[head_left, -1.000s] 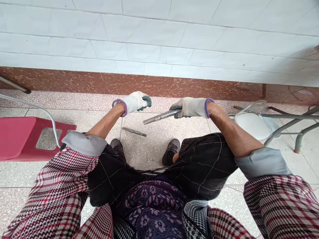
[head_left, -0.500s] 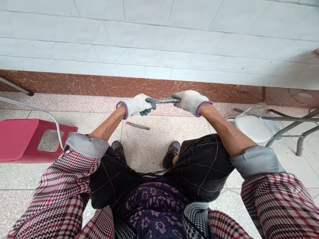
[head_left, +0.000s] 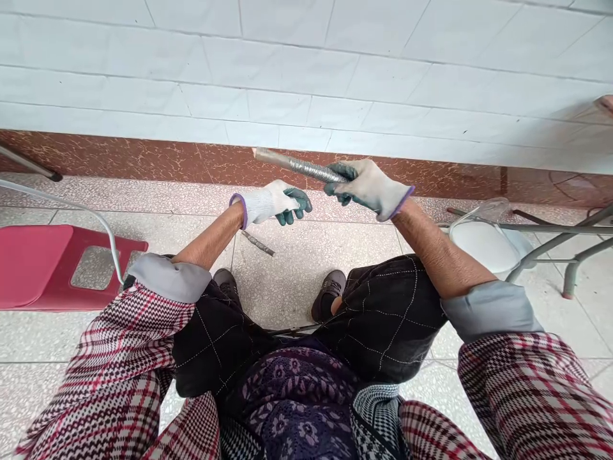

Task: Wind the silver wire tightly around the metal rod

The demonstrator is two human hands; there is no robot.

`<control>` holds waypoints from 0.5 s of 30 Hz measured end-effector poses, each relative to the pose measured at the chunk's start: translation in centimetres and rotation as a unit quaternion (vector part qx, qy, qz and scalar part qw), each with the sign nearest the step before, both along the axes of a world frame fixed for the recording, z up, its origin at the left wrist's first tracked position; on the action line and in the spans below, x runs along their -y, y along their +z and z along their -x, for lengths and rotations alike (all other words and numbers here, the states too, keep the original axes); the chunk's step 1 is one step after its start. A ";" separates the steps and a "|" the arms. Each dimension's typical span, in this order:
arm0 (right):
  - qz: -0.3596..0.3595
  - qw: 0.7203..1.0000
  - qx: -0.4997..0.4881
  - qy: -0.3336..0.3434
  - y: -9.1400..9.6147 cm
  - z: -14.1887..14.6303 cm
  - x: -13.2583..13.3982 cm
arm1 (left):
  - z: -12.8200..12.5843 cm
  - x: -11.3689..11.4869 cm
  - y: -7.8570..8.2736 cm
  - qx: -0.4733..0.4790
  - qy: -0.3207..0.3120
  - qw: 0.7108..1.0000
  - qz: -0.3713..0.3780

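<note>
Two gloved hands, one rod, one short dark stick, two dark shoes (head_left: 332, 283), one red plastic stool (head_left: 29, 265) and one round white seat (head_left: 483, 246) are in view near the red-brown marbled skirting (head_left: 158, 158). The rod (head_left: 294, 165) is straight and slender, dull grey-brown toward its free end, with a pale tip and a shiny silver winding (head_left: 313, 170) next to the grip. It slants in front of the skirting, its free end seen against it. The right hand (head_left: 371, 185), just in front of the skirting, grasps the rod's wound part. The left hand (head_left: 278, 201), also before the skirting, is apart from the rod, fingers loosely curled; whether it pinches anything thin cannot be told. The stick (head_left: 258, 243) appears farther out from the skirting, mottled grey; whether it touches the floor is unclear.
</note>
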State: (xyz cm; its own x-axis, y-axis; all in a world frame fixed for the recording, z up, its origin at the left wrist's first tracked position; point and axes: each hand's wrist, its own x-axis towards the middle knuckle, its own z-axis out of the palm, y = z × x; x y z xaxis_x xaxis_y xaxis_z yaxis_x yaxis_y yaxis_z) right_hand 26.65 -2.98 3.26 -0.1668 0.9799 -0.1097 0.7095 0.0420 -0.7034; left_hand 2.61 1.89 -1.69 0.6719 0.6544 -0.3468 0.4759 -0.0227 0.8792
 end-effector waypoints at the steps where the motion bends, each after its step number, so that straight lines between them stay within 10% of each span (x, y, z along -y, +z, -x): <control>1: -0.022 0.996 0.081 -0.004 -0.3 0.1 -0.4 | -0.3 0.1 -0.1 -0.003 0.004 1.000 0.000; 7: 0.009 0.929 0.363 0.067 -1.7 -0.9 -1.4 | 0.0 -0.4 0.0 -0.072 0.051 0.995 -0.047; 15: 0.136 0.975 0.101 0.147 -1.0 -2.3 1.2 | 0.9 -0.7 0.7 -0.050 0.021 0.997 -0.050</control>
State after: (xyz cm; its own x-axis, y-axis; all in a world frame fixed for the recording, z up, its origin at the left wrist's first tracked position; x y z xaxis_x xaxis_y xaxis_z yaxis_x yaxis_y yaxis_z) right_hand 28.94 -4.22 2.24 -0.3837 0.8232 -0.4185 0.8199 0.0951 -0.5645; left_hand 1.68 2.63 -1.00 0.6087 0.7151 -0.3435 0.5642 -0.0857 0.8212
